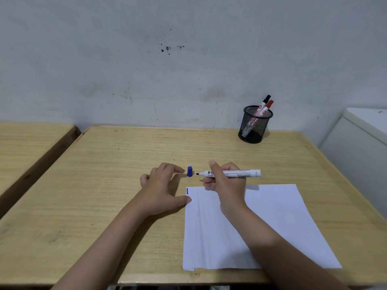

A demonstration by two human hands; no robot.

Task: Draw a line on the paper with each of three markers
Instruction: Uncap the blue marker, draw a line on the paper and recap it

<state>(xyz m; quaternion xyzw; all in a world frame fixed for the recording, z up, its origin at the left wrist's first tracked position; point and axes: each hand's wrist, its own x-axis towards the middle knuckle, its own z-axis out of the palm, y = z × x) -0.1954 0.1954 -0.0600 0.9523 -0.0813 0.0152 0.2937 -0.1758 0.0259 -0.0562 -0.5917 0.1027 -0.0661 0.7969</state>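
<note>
I see the paper (261, 227) lying on the table (104, 195) at the near right, with a short line (187, 191) at its far left corner. Just beyond that corner stands a cap (189, 171), between my left hand (165, 187) and the tip of the marker (230, 173) my right hand (227, 181) holds level. At the far right, by the wall (188, 59), a holder (254, 124) contains two markers (262, 107).

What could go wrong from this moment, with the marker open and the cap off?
1. The blue cap stands loose on the table by the left hand; a nudge may send it rolling.
2. The right hand holds the uncapped marker with its tip bare, which might stain the table or fingers.
3. The paper is not held down, so it may slide.
</note>
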